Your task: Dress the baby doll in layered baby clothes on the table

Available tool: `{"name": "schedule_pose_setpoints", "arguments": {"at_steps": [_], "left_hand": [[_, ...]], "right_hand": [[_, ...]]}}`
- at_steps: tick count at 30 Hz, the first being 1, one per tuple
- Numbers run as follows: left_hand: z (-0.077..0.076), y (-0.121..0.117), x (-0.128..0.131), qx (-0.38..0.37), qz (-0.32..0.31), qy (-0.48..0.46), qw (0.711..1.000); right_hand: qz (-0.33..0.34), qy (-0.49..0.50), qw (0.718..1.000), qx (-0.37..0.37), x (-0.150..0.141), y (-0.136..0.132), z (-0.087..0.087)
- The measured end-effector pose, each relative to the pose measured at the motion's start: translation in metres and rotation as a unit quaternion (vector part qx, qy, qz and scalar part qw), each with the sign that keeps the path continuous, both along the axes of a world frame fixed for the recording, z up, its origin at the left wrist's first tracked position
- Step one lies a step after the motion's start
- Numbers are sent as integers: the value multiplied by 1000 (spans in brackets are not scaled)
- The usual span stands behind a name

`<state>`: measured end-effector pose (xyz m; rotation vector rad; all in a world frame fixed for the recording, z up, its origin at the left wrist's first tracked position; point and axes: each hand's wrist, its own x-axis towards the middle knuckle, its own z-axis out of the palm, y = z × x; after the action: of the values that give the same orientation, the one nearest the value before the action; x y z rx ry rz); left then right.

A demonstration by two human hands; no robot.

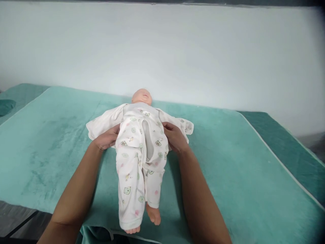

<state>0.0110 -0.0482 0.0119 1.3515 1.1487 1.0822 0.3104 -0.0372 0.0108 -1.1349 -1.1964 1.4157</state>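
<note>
A baby doll (141,96) lies on its back, head toward the wall and bare feet toward me. It wears white printed split-crotch baby pants (130,169), pulled up high over its front, with an opening in the middle. A white baby top (108,119) is spread under it, its sleeves out to both sides. My left hand (107,137) is closed at the left side of the pants near the hips, its fingertips hidden by cloth. At the opposite side my right hand (175,136) grips the pants' edge, fingers partly tucked behind the fabric.
The doll rests on a light green plush sheet (228,162) covering a table. A darker green cover (284,145) shows at the right, and folded green cloth (6,106) at the far left. Behind stands a white wall (162,51). A grey floor (15,220) shows lower left.
</note>
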Motion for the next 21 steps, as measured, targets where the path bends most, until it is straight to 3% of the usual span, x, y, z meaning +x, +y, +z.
{"name": "schedule_pose_setpoints", "arguments": {"at_steps": [6, 12, 21], "left_hand": [[-2, 1, 1, -72, -53, -23, 996], [-1, 4, 6, -118, -62, -84, 988], [11, -1, 12, -155, -64, -62, 984]], "right_hand": [[80, 18, 996, -35, 4, -1, 2], [72, 23, 996, -45, -3, -1, -2], [73, -15, 997, -34, 3, -2, 1]]}}
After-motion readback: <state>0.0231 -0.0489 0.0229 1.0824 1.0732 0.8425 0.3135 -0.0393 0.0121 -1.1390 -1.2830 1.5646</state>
